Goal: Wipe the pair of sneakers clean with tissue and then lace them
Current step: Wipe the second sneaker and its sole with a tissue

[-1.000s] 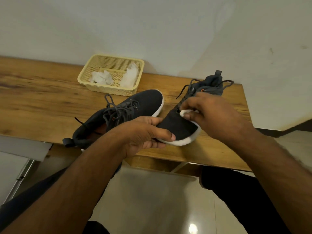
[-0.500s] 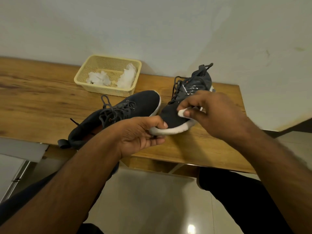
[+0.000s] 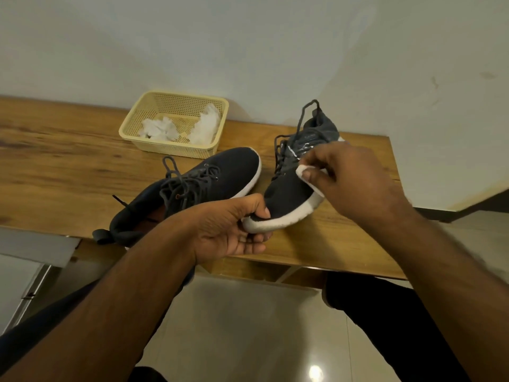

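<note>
Two dark grey sneakers with white soles are over the wooden table (image 3: 63, 172). The left sneaker (image 3: 192, 186) lies on the table with its laces loose. The right sneaker (image 3: 289, 188) is tilted, toe toward me, heel up near the wall. My left hand (image 3: 231, 230) grips its toe, thumb on top and fingers under the sole. My right hand (image 3: 352, 183) pinches a folded white tissue (image 3: 305, 175) and presses it against the sneaker's side above the sole.
A yellow plastic basket (image 3: 132, 128) with crumpled white tissues (image 3: 159, 129) stands at the back of the table by the wall. The table's right edge is just past the held sneaker. My knees and a tiled floor lie below the front edge.
The right sneaker has been turned and tilted, heel rising toward the wall. My left hand shifted its grip to the toe tip. The tissue moved along the sneaker's side.
</note>
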